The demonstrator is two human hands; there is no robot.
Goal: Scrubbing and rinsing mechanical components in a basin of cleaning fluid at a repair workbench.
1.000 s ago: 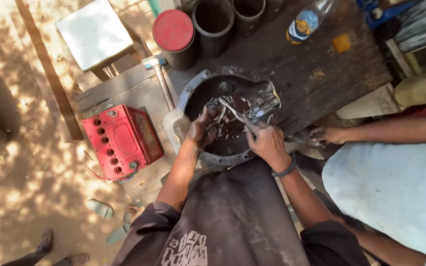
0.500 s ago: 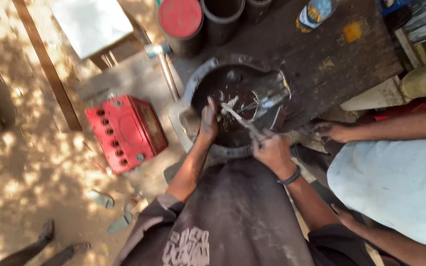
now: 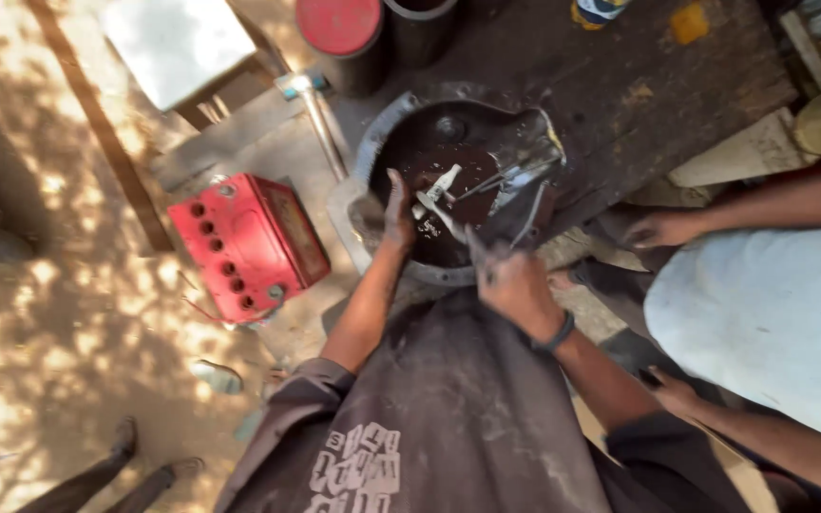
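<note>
Working in an oily pan [image 3: 401, 133].
Left hand [image 3: 397, 204] spread flat inside; right hand [image 3: 515, 283] fisted around a blade [image 3: 444, 217].

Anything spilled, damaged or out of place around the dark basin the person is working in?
Nothing is clearly spilled or broken. The round dark basin holds dark liquid with metal parts lying in it. The left hand rests at its near rim; the right hand holds a thin tool. The red battery beside it sits tilted.
</note>
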